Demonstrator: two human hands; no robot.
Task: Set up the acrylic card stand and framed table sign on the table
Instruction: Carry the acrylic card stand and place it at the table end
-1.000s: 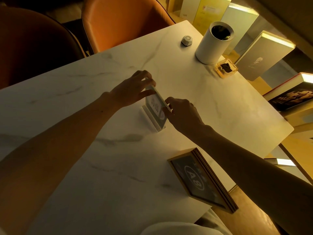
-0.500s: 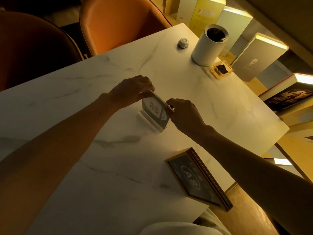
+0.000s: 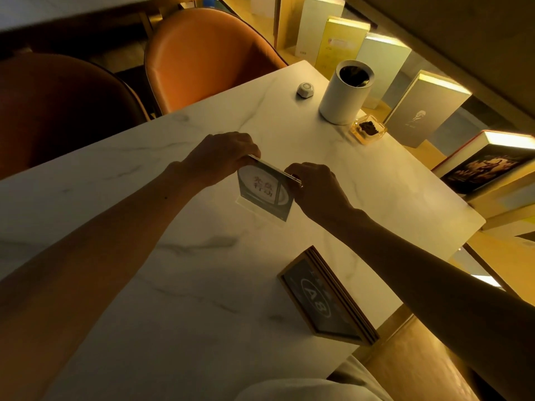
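Observation:
The clear acrylic card stand stands upright in the middle of the white marble table, with a printed card inside it facing me. My left hand pinches its top left corner. At the top right corner my right hand grips the edge. The wooden framed table sign, dark-faced with "A8" in an oval, stands tilted near the table's front right edge, below my right forearm and apart from both hands.
A white cylindrical container, a small white round button and a glass ashtray sit at the far right of the table. Two orange chairs stand behind it. Lit boxes line a shelf on the right.
The card stand has been tipped more upright, its printed face now turned toward me. Both hands kept their hold on its top corners. The camera view shifted slightly.

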